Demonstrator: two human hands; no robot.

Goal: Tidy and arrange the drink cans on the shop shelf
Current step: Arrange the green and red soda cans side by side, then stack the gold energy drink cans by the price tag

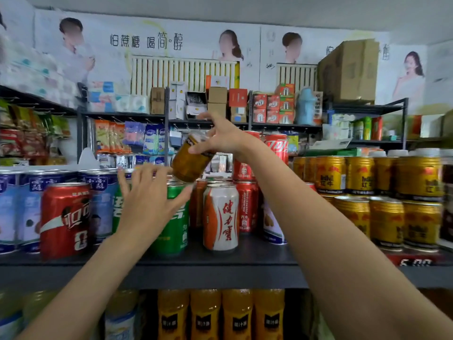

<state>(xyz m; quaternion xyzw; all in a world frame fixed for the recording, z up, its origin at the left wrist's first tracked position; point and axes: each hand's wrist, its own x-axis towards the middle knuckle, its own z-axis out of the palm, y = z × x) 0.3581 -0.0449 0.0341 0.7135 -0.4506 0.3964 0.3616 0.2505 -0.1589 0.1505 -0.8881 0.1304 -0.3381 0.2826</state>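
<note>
- The dark shelf (245, 260) is running across the view, carrying upright drink cans from edge to edge, with a row of orange juice bottles (220, 315) standing on the level below.
- A block of gold cans (387, 200) is sitting stacked two tiers high at the right end of the shelf, long axes vertical.
- Blue and white cans (22, 207) are standing at the left end, behind the front row.
- The right hand (220, 138) is reaching up and over the middle of the shelf, its grip curling round the upper part of an amber can (188, 160), thumb on the near side and fingers wrapping the top.
- The left hand (149, 200) is hanging spread in front of the green can (174, 222), fingers straight and fanned, gripping nothing; whether the fingertips are touching the can cannot be told.
- The amber can is being held in the air above the green can and clear of the shelf, tilting: its long axis is leaning with the top end up and to the right, toward the hand, and the base pointing down and to the left. It is blurred.
- A red can (65, 219) is standing upright at the shelf front, left of the green can.
- A white and orange can (220, 217) is standing upright just right of the green can, below the amber can.
</note>
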